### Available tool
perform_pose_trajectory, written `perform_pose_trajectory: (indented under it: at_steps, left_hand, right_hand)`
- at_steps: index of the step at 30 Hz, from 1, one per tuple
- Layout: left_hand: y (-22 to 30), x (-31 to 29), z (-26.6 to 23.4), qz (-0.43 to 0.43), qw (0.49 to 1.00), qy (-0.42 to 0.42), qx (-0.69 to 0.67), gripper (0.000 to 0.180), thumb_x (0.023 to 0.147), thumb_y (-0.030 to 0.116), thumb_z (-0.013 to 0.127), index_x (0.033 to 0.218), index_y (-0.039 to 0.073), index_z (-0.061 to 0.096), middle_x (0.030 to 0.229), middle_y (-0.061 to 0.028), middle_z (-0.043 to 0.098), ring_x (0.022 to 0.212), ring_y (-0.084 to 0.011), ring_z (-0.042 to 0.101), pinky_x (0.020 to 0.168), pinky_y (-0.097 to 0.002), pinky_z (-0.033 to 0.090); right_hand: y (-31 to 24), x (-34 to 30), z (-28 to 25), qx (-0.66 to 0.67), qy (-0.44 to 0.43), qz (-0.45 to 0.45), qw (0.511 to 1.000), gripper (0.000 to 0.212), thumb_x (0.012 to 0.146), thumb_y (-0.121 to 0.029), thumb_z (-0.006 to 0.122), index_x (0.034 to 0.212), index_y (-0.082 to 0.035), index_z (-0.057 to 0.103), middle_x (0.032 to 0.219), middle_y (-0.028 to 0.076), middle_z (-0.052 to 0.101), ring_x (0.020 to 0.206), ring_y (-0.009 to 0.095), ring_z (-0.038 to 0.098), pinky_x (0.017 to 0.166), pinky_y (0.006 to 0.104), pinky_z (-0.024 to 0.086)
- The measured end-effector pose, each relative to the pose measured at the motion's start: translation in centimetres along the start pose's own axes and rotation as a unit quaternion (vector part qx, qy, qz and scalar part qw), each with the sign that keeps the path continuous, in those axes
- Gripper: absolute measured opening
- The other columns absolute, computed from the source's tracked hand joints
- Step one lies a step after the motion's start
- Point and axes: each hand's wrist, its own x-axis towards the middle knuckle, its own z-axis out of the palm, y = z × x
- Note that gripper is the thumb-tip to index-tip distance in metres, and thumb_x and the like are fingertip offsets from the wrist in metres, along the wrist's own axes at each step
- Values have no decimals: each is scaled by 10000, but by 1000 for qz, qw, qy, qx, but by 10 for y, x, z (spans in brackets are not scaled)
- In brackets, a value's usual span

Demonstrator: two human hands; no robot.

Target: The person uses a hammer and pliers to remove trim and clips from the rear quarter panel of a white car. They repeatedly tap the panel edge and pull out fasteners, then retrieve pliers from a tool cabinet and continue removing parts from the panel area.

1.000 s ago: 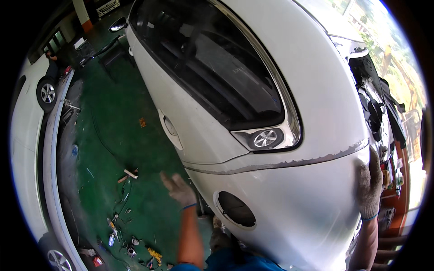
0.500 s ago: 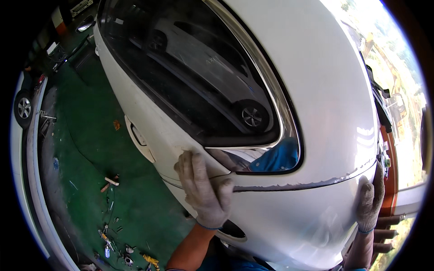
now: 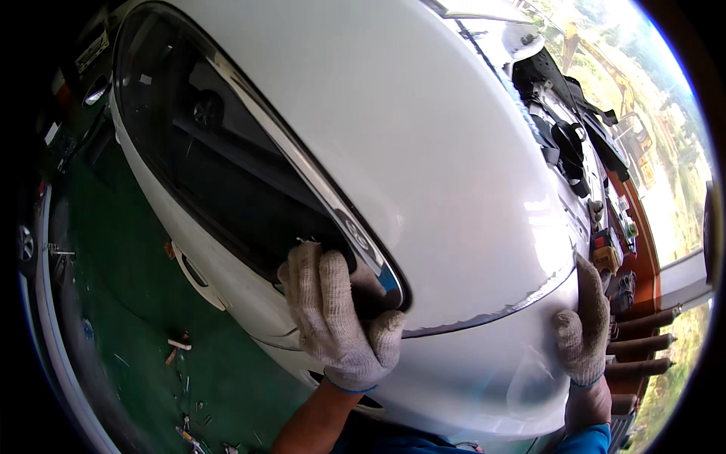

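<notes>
Two gloved hands, one car: left hand (image 3: 340, 314) and right hand (image 3: 584, 325), both at the white car (image 3: 363, 113), whose bodywork surrounds the side window (image 3: 227, 174).
Left hand: over the side window's rear lower corner, fingers extended and lightly curved, thumb spread; nothing seen in its grasp, and whether the fingertips touch the glass I cannot tell.
Right hand: well right of the window, at the car's rear edge, open, fingers straight, thumb apart, no object seen in it.
Rough grey seam (image 3: 499, 314): runs rightward from the window's rear corner, between the hands.
Door handle (image 3: 198, 276): below the window.
Wood pieces (image 3: 179, 345): on the green floor (image 3: 136, 378), farther below the window.
Brown cylinders (image 3: 643, 344): well right of the window, beyond the right hand.
</notes>
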Motion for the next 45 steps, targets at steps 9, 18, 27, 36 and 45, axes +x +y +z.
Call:
perform_pose_trajectory:
  at_steps: [9, 18, 27, 36, 45]
  left_hand:
    - [7, 8, -1, -35, 998, 43, -3, 693, 1075, 459, 477, 1522, -70, 497, 1564, -333, 442, 1417, -535, 477, 1149, -575, 451]
    - [-37, -16, -29, -9, 981, 52, -188, 438, 1062, 230, 596, 1397, -52, 610, 1407, -241, 597, 1218, -400, 634, 1027, -508, 538]
    - [-4, -185, -106, -619, 677, -30, -398, 349, 1079, 316, 611, 1283, 36, 650, 1228, -129, 698, 1107, -254, 683, 987, -388, 543]
    - [-5, -179, -35, -546, 412, 86, -724, 537, 1057, 439, 652, 1456, 93, 551, 1446, -125, 639, 1358, -307, 599, 1131, -521, 538]
    - [-24, -184, -14, -461, 131, -18, -878, 640, 998, 479, 690, 1491, 95, 555, 1468, -127, 635, 1344, -342, 610, 1102, -573, 530]
  right_hand:
    - [-15, 4, 10, -4, 3, 16, 1000, 924, 923, -443, 828, 1523, 139, 433, 1411, 272, 632, 1322, 311, 595, 1153, 411, 427]
    - [11, 10, 7, -135, 37, -129, 982, 550, 1071, -332, 575, 1460, 55, 556, 1320, 198, 656, 1213, 265, 606, 1098, 407, 457]
    - [6, 6, 7, -71, 32, -95, 992, 654, 1021, -359, 734, 1481, 68, 549, 1268, 228, 706, 1121, 251, 691, 990, 386, 558]
    - [7, 7, 16, 4, 46, -71, 996, 714, 981, -386, 793, 1474, 75, 559, 1319, 267, 700, 1147, 292, 711, 1043, 391, 545]
    - [-2, 1, 11, -91, 68, -90, 989, 618, 1010, -325, 737, 1462, 62, 568, 1298, 237, 703, 1170, 276, 686, 1040, 388, 531]
